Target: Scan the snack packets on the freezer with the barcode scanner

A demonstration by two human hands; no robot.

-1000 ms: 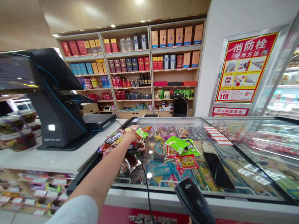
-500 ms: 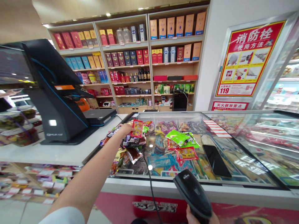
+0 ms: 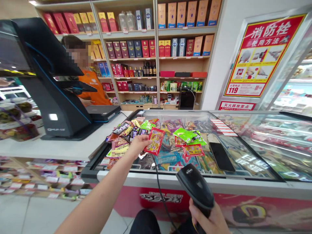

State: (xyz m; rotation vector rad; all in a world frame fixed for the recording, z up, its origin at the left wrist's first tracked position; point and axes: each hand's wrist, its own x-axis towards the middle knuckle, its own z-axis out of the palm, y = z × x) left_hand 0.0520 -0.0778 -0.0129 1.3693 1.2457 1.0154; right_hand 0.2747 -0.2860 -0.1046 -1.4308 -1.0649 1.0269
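Observation:
Between the fingertips of my left hand [image 3: 140, 143] is a red and yellow snack packet [image 3: 155, 141], held up over the freezer's glass lid. Behind and left of that hand lies a heap of mixed snack packets [image 3: 122, 140]. My right hand [image 3: 207, 216] grips a black barcode scanner [image 3: 195, 187] by its handle, at the freezer's front edge, its head tilted toward the packets. Farther right on the glass is a smaller pile with green packets [image 3: 186, 136] and a red and yellow packet [image 3: 193, 150]. A black phone [image 3: 221, 156] lies right of that pile.
A checkout terminal [image 3: 56, 97] stands on the white counter [image 3: 73, 150] at left. Behind it is a person in an orange vest [image 3: 91, 85]. The scanner's cable [image 3: 159, 185] hangs down the freezer [image 3: 243, 182]. Shelves of boxes [image 3: 136, 48] line the back wall.
My left hand has drawn the red and yellow packet away from the heap, nearer to me and the scanner. The person in orange has come into fuller view behind the terminal.

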